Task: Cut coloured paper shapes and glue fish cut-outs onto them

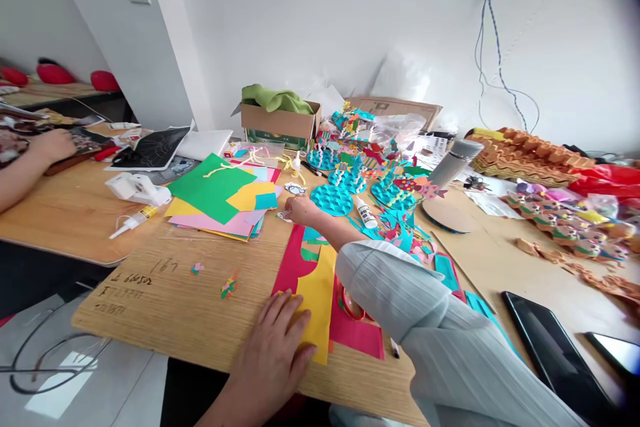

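Note:
My left hand (pixel 276 343) lies flat with fingers spread on the lower left edge of a yellow paper strip (pixel 319 287). That strip rests over red paper (pixel 355 333), from which a pair of red-handled scissors (pixel 350 305) partly shows under my right sleeve. Farther forward, my right hand (pixel 301 211) is closed, its fingertips at a small white paper cutout (pixel 283 216). Another white cutout with dark outlines (pixel 295 189) lies just beyond. Left of that hand is a stack of coloured sheets with green paper (pixel 215 187) on top.
Blue round craft bases (pixel 331 200), a white glue bottle (pixel 367 212) and coloured scraps crowd the middle right. A cardboard box (pixel 280 121) stands at the wall. Two phones (pixel 555 347) lie at right. Another person's hand (pixel 54 145) is at far left.

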`<move>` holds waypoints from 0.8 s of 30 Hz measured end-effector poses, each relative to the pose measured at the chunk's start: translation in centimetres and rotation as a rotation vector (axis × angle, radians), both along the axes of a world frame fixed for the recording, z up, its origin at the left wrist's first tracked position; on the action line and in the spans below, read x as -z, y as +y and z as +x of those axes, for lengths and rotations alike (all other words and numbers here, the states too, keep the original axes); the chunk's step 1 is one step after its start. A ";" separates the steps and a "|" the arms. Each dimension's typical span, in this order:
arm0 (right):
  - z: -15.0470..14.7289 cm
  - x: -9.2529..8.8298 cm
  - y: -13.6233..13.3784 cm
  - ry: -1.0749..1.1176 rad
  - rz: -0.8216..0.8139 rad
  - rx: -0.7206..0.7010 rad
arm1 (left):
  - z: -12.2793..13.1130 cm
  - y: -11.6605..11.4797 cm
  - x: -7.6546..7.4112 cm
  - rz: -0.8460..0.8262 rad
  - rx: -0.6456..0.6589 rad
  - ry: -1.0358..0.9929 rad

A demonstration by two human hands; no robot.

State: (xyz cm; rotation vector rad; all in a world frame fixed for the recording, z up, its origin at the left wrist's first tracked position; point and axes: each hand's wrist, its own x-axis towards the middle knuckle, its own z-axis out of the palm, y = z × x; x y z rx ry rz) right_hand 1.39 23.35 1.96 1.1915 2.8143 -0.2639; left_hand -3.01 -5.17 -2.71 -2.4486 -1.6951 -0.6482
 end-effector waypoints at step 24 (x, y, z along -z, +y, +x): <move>9.9 -3.4 -1.2 0.113 -0.664 -0.228 | -0.1 0.4 -0.1 0.054 0.034 -0.008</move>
